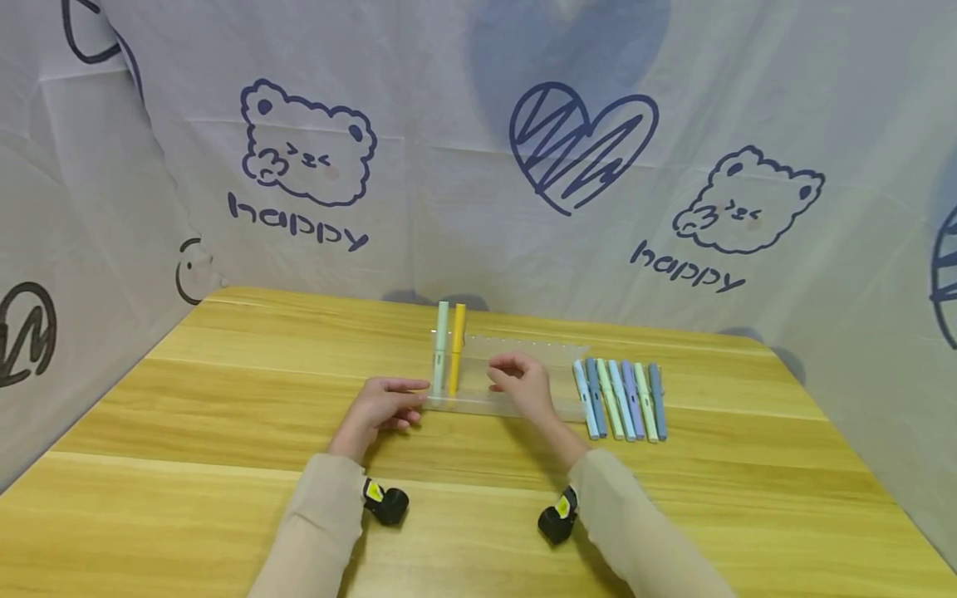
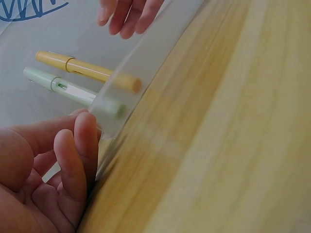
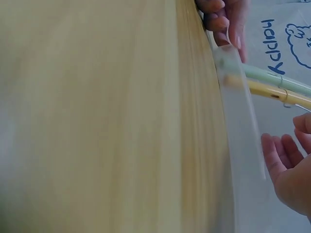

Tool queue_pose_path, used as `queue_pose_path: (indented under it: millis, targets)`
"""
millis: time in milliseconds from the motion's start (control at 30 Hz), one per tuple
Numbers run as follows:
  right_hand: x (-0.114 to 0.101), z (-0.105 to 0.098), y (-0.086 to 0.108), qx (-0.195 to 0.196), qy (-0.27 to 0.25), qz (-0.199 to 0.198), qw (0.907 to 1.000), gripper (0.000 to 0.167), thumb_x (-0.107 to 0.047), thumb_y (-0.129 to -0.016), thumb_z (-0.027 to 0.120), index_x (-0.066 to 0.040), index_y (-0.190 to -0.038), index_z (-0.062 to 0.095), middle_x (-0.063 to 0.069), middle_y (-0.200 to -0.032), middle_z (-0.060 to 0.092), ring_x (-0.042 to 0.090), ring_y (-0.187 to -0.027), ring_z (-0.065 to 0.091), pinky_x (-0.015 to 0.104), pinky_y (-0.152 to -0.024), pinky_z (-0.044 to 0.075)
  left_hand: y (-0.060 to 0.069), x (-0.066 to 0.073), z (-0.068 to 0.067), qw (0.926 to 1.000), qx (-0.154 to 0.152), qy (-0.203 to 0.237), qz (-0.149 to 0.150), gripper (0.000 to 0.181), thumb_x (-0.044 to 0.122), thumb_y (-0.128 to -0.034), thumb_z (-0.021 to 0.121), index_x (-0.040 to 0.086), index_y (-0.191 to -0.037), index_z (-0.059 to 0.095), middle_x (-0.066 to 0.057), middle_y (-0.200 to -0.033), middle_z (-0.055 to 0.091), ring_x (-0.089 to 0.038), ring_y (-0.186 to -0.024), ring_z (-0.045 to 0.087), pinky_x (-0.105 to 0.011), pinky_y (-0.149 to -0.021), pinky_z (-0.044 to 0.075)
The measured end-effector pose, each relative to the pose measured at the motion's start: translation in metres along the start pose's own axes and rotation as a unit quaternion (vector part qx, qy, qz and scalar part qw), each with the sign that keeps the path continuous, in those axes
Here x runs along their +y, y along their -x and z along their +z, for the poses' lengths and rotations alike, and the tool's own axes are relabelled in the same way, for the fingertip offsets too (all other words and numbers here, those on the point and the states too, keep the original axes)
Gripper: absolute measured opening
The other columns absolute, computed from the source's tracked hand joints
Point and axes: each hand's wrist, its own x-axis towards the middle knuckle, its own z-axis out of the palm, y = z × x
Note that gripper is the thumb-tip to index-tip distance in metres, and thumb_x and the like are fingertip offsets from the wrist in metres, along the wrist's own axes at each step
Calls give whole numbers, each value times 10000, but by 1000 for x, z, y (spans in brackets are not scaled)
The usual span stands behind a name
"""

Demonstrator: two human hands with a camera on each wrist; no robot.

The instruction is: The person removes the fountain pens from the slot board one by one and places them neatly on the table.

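Note:
A clear plastic pen stand (image 1: 553, 410) lies across the middle of the table. A pale green pen (image 1: 441, 349) and a yellow pen (image 1: 457, 349) rest in it side by side at its left end, leaning back. My left hand (image 1: 380, 409) pinches the stand's left corner between thumb and finger; this contact shows in the left wrist view beside the pale green pen (image 2: 68, 90). Over the stand, right of the yellow pen (image 3: 267, 91), is my right hand (image 1: 526, 386). Its fingers bend loosely, and nothing shows between them and the thumb (image 3: 302, 124).
To the right of the stand lies a row of several capped pens (image 1: 619, 400) in blue, green and purple, roughly parallel. A white cloth (image 1: 449, 224) with printed bears and hearts hangs behind the wooden table (image 1: 463, 515). Each wrist wears a black camera.

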Motion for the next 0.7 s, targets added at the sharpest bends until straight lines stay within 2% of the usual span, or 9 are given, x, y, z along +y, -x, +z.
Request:
queue_pose_path:
  millis: [167, 333, 567, 700]
  targets:
    - [2, 10, -1, 22, -312, -27, 9995, 169, 126, -792, 565, 214, -936, 545, 255, -872, 584, 164, -693, 579, 343, -629, 541, 0, 0, 0, 10000, -24, 21, 18, 335, 1, -842, 584, -77, -1166, 546, -59, -607, 602, -80, -468, 550, -169, -421, 458]
    - [1, 17, -2, -132, -247, 19, 9996, 213, 111, -801, 560, 210, -987, 531, 294, -940, 559, 100, -704, 558, 365, -665, 536, -1, -1, 0, 10000, -18, 53, 28, 335, -3, -841, 583, -81, -1165, 545, -59, -600, 600, -81, -463, 549, -172, -416, 458]
    - [-2, 23, -2, -319, -180, 38, 9993, 253, 96, -802, 567, 171, -1043, 541, 305, -1044, 542, 284, -873, 590, 324, -702, 530, 0, 0, 0, 10000, 10, 38, 29, 331, -3, -840, 584, -79, -1160, 550, -61, -600, 601, -79, -461, 546, -173, -414, 458]
    - [-2, 24, -3, -482, -22, -63, 9988, 266, 92, -808, 568, 136, -1070, 549, 275, -1060, 553, 343, -930, 573, 354, -695, 531, 0, -1, 0, 10000, 29, 43, 20, 329, -7, -838, 584, -80, -1157, 551, -61, -596, 599, -80, -460, 545, -174, -413, 457]
